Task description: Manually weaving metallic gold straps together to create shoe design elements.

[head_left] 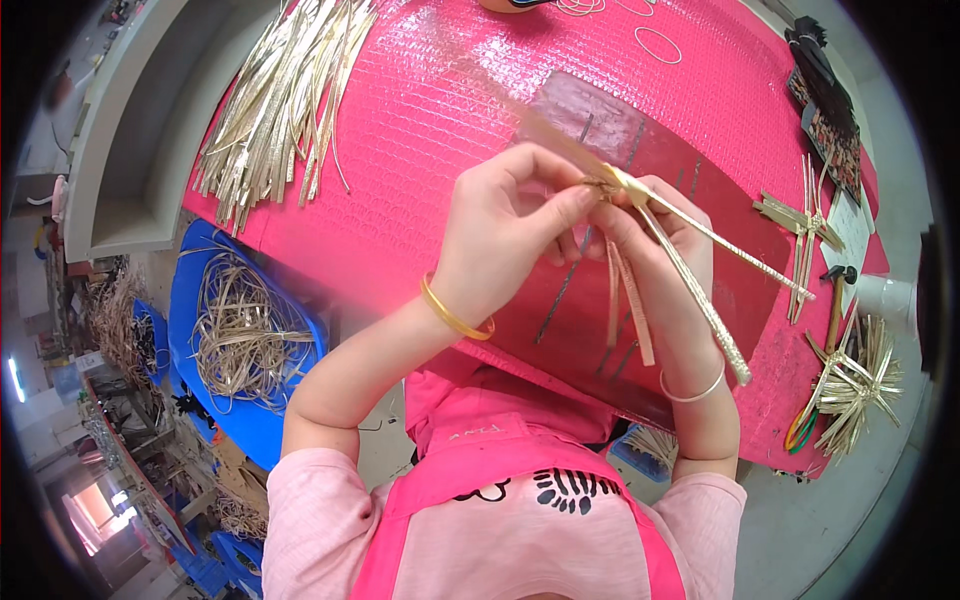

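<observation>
Both my hands meet above a dark red mat [560, 330] on the pink-covered table. My left hand [520, 215] pinches gold strips [685, 275] at the point where they cross, thumb against forefinger. On the other side of that crossing, my right hand [655, 235] grips the same strips, its fingers curled round them. Two long strip ends slant down to the right past my right wrist, and shorter ones hang between my hands. One strip running to the upper left is smeared by motion. The crossing itself is partly hidden by my fingertips.
A heap of loose gold strips [280, 110] lies at the table's far left. Below it stands a blue bin [190, 330] of tangled strips. At the right are woven gold pieces [865, 385], a hammer [836, 300] and a dark patterned pouch [830, 140].
</observation>
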The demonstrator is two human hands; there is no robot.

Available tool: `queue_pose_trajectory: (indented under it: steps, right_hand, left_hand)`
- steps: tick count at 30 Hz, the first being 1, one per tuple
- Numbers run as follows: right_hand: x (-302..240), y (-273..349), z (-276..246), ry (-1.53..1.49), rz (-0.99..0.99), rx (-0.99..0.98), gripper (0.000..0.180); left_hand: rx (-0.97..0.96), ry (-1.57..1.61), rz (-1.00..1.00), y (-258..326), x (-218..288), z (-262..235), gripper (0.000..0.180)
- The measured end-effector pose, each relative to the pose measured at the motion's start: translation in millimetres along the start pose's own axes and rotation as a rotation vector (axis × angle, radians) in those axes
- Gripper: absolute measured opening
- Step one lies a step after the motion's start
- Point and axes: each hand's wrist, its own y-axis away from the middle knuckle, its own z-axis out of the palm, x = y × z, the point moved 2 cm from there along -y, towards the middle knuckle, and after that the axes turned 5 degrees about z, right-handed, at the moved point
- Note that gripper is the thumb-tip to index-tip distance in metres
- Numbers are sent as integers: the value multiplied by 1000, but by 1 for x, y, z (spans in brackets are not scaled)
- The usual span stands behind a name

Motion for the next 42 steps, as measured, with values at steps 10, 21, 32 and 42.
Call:
queue_pose_trajectory:
  steps: [10,21,32,42]
  right_hand:
    - [11,-4,-12,-269,321,-142,18]
    - [11,-21,-7,-556,267,-76,25]
    - [10,-3,-15,-240,205,-254,12]
    - [15,6,-35,220,111,-92,17]
  left_hand:
    - [-341,-336,-398,-14,13,-14,12]
    - [-389,-427,-36,-5,8,-6,12]
    - [-317,-240,-143,-5,-10,-15,16]
    - [-85,-65,-323,17,-23,-11,19]
